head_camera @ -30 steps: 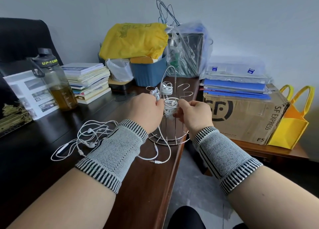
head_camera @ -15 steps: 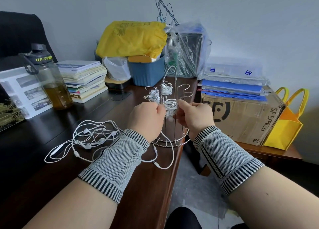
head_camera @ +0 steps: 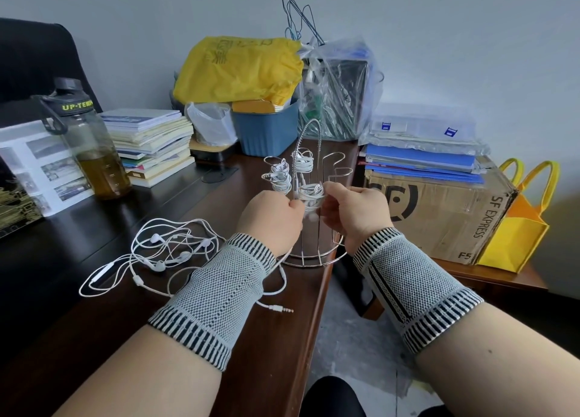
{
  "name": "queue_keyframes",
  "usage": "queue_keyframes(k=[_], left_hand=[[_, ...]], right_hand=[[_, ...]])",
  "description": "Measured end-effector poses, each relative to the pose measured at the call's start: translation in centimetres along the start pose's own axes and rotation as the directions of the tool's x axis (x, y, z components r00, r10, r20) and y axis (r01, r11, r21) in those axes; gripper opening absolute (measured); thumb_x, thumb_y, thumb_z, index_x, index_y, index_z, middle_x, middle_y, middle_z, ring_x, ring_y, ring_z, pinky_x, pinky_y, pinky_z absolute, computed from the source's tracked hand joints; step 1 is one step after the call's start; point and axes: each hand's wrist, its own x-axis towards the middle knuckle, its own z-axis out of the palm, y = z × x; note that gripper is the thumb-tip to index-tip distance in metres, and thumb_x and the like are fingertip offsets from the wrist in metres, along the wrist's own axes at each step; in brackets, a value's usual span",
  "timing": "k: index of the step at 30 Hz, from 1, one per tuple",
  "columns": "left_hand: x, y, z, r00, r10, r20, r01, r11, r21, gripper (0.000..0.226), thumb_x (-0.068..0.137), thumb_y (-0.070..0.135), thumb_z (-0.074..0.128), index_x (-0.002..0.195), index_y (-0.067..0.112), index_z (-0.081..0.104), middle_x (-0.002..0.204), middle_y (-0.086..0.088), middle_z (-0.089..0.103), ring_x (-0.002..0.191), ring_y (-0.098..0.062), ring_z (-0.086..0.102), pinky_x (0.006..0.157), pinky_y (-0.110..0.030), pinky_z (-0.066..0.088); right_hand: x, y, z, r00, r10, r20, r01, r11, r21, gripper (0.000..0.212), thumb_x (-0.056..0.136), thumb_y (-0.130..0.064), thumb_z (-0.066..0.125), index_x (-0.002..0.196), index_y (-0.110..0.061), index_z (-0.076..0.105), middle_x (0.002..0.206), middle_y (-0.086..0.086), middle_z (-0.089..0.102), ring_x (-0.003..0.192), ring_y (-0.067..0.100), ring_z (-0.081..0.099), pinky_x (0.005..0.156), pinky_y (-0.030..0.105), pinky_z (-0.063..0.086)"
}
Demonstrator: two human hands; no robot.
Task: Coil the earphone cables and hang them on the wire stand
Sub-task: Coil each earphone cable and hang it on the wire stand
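Note:
A chrome wire stand (head_camera: 332, 253) sits at the dark desk's right edge. Two coiled white earphone bundles hang on its arms: one on the left (head_camera: 280, 176), one further back (head_camera: 303, 161). A third coiled bundle (head_camera: 311, 193) is at a front arm, held between both hands. My left hand (head_camera: 272, 221) pinches it from the left, and my right hand (head_camera: 354, 206) pinches it from the right. Loose tangled white earphones (head_camera: 163, 253) lie on the desk to the left, their jack plug (head_camera: 281, 309) near the desk edge.
A water bottle (head_camera: 91, 153) and a book stack (head_camera: 150, 143) stand at the left. Behind the stand are a blue bin (head_camera: 266, 131) under a yellow bag and a plastic-wrapped box. A cardboard box (head_camera: 439, 209) and yellow tote (head_camera: 518, 231) sit on a lower table at the right.
The view shifted slightly. Both hands stayed at the stand's front arm with the coiled bundle. A trailing cable end now lies further out along the desk edge.

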Motion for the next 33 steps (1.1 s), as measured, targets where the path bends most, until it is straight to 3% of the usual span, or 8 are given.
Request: queue_keyframes(k=[5, 9, 12, 15, 21, 27, 30, 33], left_hand=[[-0.8, -0.5, 0.2, 0.999, -0.029, -0.043, 0.019, 0.978, -0.210, 0.046, 0.093, 0.022, 0.047, 0.051, 0.015, 0.065, 0.069, -0.002, 0.073, 0.077, -0.021, 0.068, 0.081, -0.038, 0.054], [-1.2, -1.0, 0.1, 0.993, -0.115, -0.014, 0.092, 0.853, -0.514, 0.047, 0.096, 0.029, 0.052, 0.051, 0.017, 0.062, 0.070, 0.002, 0.073, 0.079, -0.021, 0.073, 0.079, -0.041, 0.059], [-1.6, -0.8, -0.2, 0.991, -0.128, 0.051, 0.131, 0.770, -0.625, 0.040, 0.095, 0.019, 0.051, 0.056, 0.013, 0.056, 0.085, 0.000, 0.075, 0.084, -0.015, 0.074, 0.076, -0.033, 0.057], [-1.9, -0.8, -0.5, 0.991, -0.089, 0.100, 0.133, 0.733, -0.667, 0.036, 0.092, 0.009, 0.047, 0.057, 0.013, 0.046, 0.099, -0.006, 0.075, 0.089, -0.012, 0.073, 0.078, -0.030, 0.052], [-1.9, -1.3, -0.7, 0.996, -0.010, 0.085, 0.066, 0.724, -0.687, 0.055, 0.091, 0.004, 0.051, 0.038, 0.019, 0.046, 0.094, -0.002, 0.075, 0.092, -0.014, 0.073, 0.092, -0.039, 0.054], [-2.1, -1.0, -1.5, 0.988, 0.021, 0.153, 0.100, 0.669, -0.737, 0.050, 0.094, 0.009, 0.056, 0.045, 0.012, 0.052, 0.098, -0.010, 0.074, 0.093, -0.018, 0.073, 0.090, -0.037, 0.051], [-2.2, -1.0, -2.0, 0.982, 0.043, 0.186, 0.107, 0.683, -0.722, 0.050, 0.095, 0.010, 0.057, 0.045, 0.011, 0.053, 0.095, -0.005, 0.075, 0.092, -0.017, 0.073, 0.089, -0.036, 0.053], [-2.1, -1.2, -2.6, 0.979, 0.067, 0.195, 0.085, 0.733, -0.675, 0.055, 0.094, 0.007, 0.056, 0.040, 0.014, 0.054, 0.091, -0.005, 0.075, 0.090, -0.015, 0.073, 0.086, -0.036, 0.055]], right_hand=[[-0.1, 0.2, -0.2, 1.000, 0.008, 0.022, -0.010, 0.997, 0.072, 0.027, 0.085, -0.009, 0.067, 0.060, -0.007, 0.055, 0.050, 0.005, 0.056, 0.055, 0.028, 0.062, 0.056, 0.029, 0.049], [-0.2, 0.6, -0.5, 0.998, 0.035, 0.057, -0.043, 0.990, 0.134, 0.021, 0.084, -0.012, 0.070, 0.069, -0.007, 0.057, 0.056, 0.004, 0.062, 0.059, 0.021, 0.062, 0.066, 0.032, 0.055], [-0.3, 0.9, -0.4, 0.996, 0.050, 0.070, -0.060, 0.986, 0.155, 0.019, 0.084, -0.011, 0.070, 0.071, -0.009, 0.056, 0.059, 0.005, 0.064, 0.059, 0.019, 0.063, 0.069, 0.032, 0.056], [-0.5, 1.1, -0.3, 0.997, 0.035, 0.066, -0.047, 0.982, 0.183, 0.014, 0.083, -0.004, 0.068, 0.073, -0.008, 0.059, 0.061, 0.006, 0.065, 0.061, 0.020, 0.063, 0.068, 0.031, 0.056], [-1.4, 1.6, -0.7, 0.994, -0.056, 0.099, 0.039, 0.986, 0.164, 0.012, 0.085, 0.004, 0.062, 0.083, -0.006, 0.066, 0.075, 0.011, 0.071, 0.070, 0.019, 0.069, 0.070, 0.025, 0.054], [-2.4, 3.7, -0.5, 0.954, -0.296, 0.047, 0.300, 0.941, -0.157, 0.019, 0.083, -0.006, 0.072, 0.096, -0.018, 0.064, 0.080, -0.007, 0.067, 0.065, -0.006, 0.060, 0.066, 0.013, 0.049], [-2.6, 4.8, 0.2, 0.941, -0.338, 0.002, 0.326, 0.908, -0.263, 0.019, 0.086, -0.015, 0.069, 0.103, -0.017, 0.063, 0.087, -0.005, 0.068, 0.075, 0.002, 0.063, 0.069, 0.016, 0.052], [-2.8, 5.9, 1.2, 0.928, -0.370, -0.037, 0.341, 0.888, -0.309, 0.005, 0.089, -0.022, 0.064, 0.092, -0.025, 0.063, 0.082, -0.007, 0.067, 0.072, 0.002, 0.061, 0.070, 0.022, 0.051]])
